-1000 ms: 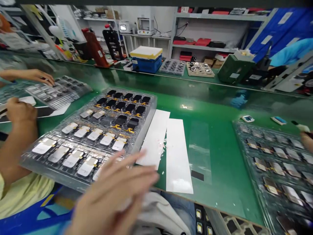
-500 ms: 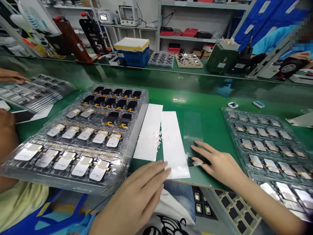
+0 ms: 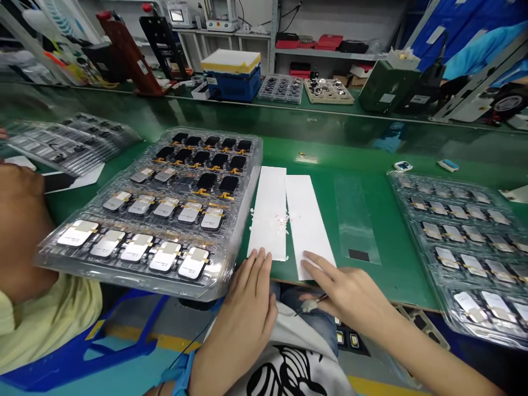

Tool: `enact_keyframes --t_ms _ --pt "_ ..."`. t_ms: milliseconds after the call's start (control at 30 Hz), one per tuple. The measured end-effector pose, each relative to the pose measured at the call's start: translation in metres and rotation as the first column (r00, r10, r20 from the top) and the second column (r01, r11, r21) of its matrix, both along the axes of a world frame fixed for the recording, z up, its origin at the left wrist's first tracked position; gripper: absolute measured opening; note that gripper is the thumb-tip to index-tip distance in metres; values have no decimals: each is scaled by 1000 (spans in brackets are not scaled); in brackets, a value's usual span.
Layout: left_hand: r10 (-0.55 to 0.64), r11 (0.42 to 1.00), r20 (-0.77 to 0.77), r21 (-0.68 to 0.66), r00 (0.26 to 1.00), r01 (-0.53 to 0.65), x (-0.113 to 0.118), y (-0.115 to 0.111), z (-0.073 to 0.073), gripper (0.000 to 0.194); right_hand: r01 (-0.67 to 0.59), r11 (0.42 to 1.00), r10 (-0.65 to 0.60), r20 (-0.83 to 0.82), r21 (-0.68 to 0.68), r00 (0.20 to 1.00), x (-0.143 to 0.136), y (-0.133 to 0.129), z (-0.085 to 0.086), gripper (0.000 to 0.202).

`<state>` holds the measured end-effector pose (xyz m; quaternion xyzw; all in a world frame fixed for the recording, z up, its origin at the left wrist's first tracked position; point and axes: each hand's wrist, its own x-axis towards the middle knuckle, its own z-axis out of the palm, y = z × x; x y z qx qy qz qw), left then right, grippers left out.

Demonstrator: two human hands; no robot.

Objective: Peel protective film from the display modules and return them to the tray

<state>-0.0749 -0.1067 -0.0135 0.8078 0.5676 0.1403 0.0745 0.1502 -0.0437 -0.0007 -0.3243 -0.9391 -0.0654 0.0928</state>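
Note:
My left hand (image 3: 252, 300) lies flat with its fingers stretched out, fingertips at the near end of the left white strip (image 3: 266, 192). Small white and pinkish scraps (image 3: 282, 221) are scattered on that strip and at its edges. The near end of the right white strip (image 3: 307, 209) is touched by the extended fingers of my right hand (image 3: 346, 294). Tucked in this hand is a thin dark tool with a pale wrapped part (image 3: 310, 304); its exact kind is unclear. Right of the strips, a clear plastic sleeve (image 3: 355, 214) has a small black rectangle (image 3: 358, 254) near its lower end.
Stacked clear trays (image 3: 231, 269) of small screens stand at left. Another tray stack (image 3: 437, 291) is at right. A co-worker's arm (image 3: 25, 225) is at far left, beside more trays (image 3: 74, 140). Along the back ledge are a blue box (image 3: 233, 82) and filled trays (image 3: 281, 88).
My left hand has moved forward, its fingers now laid at the left strip. My right hand has shifted left from the clear sleeve onto the right strip. The view has tilted slightly.

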Motion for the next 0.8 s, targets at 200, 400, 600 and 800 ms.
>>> enact_keyframes --t_ms 200,400,600,800 --pt "-85 996 17 9 996 85 1 -2 -4 57 131 991 -131 -58 -1 990 29 2 5 42" --pt "-140 990 299 59 944 128 -1 6 -15 39 -28 993 52 -205 115 977 -8 -17 3 27" --pt "-155 978 493 198 856 62 0 9 -10 30 -41 979 86 -226 198 970 -22 -20 -11 28" --pt "110 993 822 -110 558 -34 -5 -5 -11 7 9 998 16 -421 56 907 1 -21 -8 30"
